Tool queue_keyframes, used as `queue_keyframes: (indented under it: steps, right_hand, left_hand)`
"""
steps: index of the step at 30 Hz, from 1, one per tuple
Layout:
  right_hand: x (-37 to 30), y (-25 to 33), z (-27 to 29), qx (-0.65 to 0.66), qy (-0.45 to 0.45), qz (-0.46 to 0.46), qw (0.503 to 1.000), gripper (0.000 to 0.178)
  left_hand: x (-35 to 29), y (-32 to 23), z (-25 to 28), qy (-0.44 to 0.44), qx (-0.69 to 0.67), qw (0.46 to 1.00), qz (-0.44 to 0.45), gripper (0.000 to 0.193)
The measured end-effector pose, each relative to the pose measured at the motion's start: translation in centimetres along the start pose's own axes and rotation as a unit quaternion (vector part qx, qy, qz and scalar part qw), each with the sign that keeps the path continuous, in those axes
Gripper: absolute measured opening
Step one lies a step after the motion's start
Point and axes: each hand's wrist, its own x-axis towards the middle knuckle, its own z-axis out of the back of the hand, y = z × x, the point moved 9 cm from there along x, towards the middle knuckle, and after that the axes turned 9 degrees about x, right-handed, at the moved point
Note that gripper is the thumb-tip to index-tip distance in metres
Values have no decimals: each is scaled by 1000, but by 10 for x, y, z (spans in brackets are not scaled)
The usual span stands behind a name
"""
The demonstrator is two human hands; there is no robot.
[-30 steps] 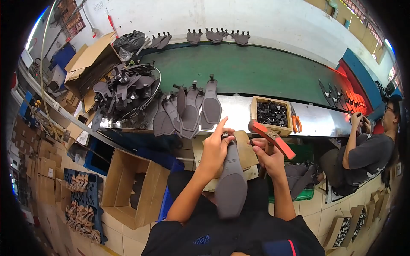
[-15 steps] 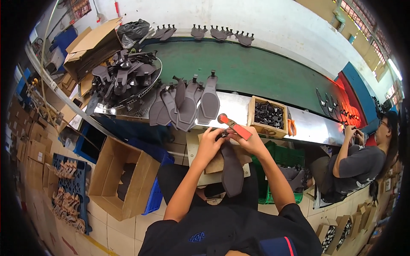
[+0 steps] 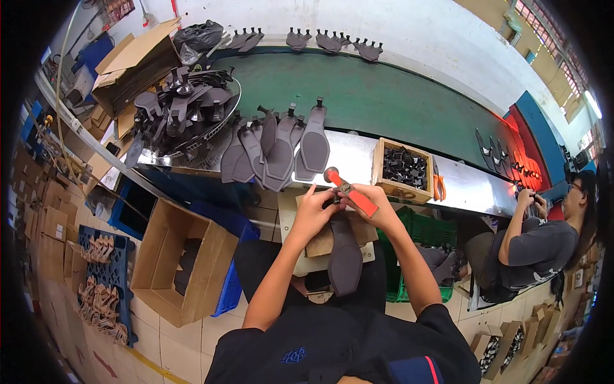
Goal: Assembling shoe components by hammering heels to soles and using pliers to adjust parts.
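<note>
A dark grey shoe sole [image 3: 345, 259] lies toe end toward me over a brown block [image 3: 320, 246] on a pale stand. My left hand [image 3: 312, 212] is closed round its far, heel end; the fingers hide what exactly is there. In my right hand [image 3: 376, 206] is a hammer [image 3: 359, 198] with a red handle and a round head, the head pointing up and left. The fingertips of that hand meet those of the left at the heel end. Beyond my hands, several finished-looking soles with heels [image 3: 314, 150] lean on the metal bench edge.
A wooden box of small black heel parts [image 3: 405, 166] and orange-handled pliers [image 3: 439, 185] sit on the bench. Behind runs a green conveyor belt [image 3: 384, 96]. A heaped wire basket [image 3: 235, 105] stands left, a cardboard box [image 3: 150, 281] below, a green crate [image 3: 398, 291] right. A co-worker [image 3: 537, 243] sits at right.
The sole has swung slightly, its toe end shifting a little left. Both hands stay at the heel end, and the hammer remains in the right hand.
</note>
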Motion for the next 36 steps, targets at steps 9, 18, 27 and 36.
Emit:
queue_keyframes:
  steps: [9,18,27,36]
  right_hand:
    - [0,30,-1,-37,-2,87,996,23]
    - [-28,45,38,58,-128,43,989,21]
    - [-67,107,25,33,-103,29,994,16]
    - [-61,117,5,-95,-101,97,986,31]
  left_hand:
    - [-7,15,4,-23,-96,995,27,35]
    - [-5,9,-1,2,-131,987,93,24]
    - [-10,16,3,0,-104,990,95,26]
    - [-7,9,5,8,-127,988,87,24]
